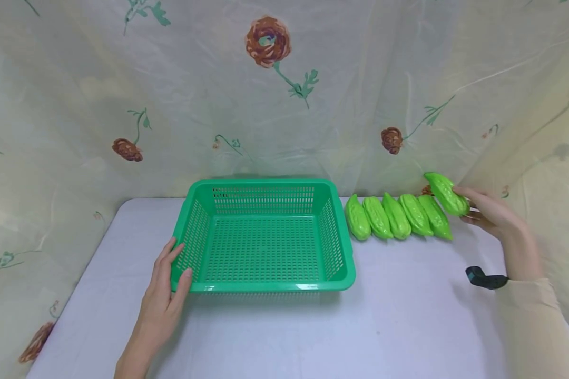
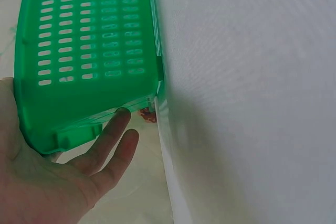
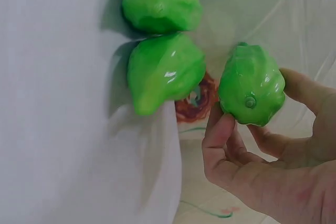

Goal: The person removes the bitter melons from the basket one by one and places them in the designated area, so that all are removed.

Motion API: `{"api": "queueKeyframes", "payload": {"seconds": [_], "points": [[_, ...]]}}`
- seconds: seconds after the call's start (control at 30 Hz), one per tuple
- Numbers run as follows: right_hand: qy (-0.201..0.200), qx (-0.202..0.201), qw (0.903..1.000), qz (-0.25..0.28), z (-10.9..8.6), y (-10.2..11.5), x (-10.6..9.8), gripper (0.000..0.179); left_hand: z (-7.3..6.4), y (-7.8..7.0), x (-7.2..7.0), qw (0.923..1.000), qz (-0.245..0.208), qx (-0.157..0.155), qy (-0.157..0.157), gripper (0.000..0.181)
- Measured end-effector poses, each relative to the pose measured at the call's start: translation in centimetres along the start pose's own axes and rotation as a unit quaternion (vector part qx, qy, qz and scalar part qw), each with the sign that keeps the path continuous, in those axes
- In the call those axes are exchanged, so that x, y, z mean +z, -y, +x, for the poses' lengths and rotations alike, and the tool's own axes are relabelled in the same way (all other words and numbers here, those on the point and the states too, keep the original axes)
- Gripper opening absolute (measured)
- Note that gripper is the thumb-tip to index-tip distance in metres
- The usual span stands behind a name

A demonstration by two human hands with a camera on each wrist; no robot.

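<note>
A green plastic basket (image 1: 263, 287) with slotted walls stands on the white table. My left hand (image 1: 158, 305) holds its near left corner, the thumb at the rim; in the left wrist view two fingers (image 2: 118, 156) reach along the outside of the basket wall (image 2: 79, 95). At the far right, my right hand (image 1: 490, 213) pinches a glossy bright-green bitter melon (image 1: 448, 195) between thumb and fingertips, raised off the table. The right wrist view shows this melon (image 3: 252, 90) end-on, apart from the others. Several similar bitter melons (image 1: 398, 216) lie side by side right of the basket.
A white cloth covers the table (image 1: 398, 321), whose far edge runs just behind the melons. Flower-printed sheeting (image 1: 194, 95) hangs behind and at both sides. A black strap piece (image 1: 486, 278) sticks out from the right wrist.
</note>
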State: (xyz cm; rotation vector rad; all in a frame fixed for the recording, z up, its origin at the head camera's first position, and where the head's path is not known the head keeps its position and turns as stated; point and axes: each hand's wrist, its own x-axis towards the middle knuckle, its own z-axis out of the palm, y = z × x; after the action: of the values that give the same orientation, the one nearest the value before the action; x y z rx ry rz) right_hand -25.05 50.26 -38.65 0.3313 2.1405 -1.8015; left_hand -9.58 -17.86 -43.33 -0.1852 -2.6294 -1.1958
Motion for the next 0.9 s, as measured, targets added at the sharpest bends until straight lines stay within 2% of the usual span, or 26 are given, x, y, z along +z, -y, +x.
{"api": "queueKeyframes", "payload": {"seconds": [0.1,0.23,0.47,0.6,0.9], "points": [[-0.005,0.011,0.9995,0.031,0.1,-0.8,-0.7,0.024,0.0,0.0,0.0,1.0000,-0.003,0.004,-0.002,0.053],[-0.010,0.035,0.9990,0.028,0.0,-2.0,-1.4,0.018,0.0,0.0,0.0,1.0000,-0.004,0.001,-0.001,0.053],[-0.028,0.047,0.9961,-0.070,-0.3,-3.5,-1.7,0.019,-0.1,0.1,0.0,1.0000,-0.003,-0.002,0.001,0.054],[-0.037,0.051,0.9921,-0.108,-0.3,-4.0,-1.6,0.031,-0.1,0.1,0.0,1.0000,-0.003,0.000,-0.001,0.053],[-0.041,0.045,0.9885,-0.139,-0.4,-4.6,-1.2,0.037,0.1,0.0,0.0,1.0000,0.000,0.003,0.002,0.054]]}}
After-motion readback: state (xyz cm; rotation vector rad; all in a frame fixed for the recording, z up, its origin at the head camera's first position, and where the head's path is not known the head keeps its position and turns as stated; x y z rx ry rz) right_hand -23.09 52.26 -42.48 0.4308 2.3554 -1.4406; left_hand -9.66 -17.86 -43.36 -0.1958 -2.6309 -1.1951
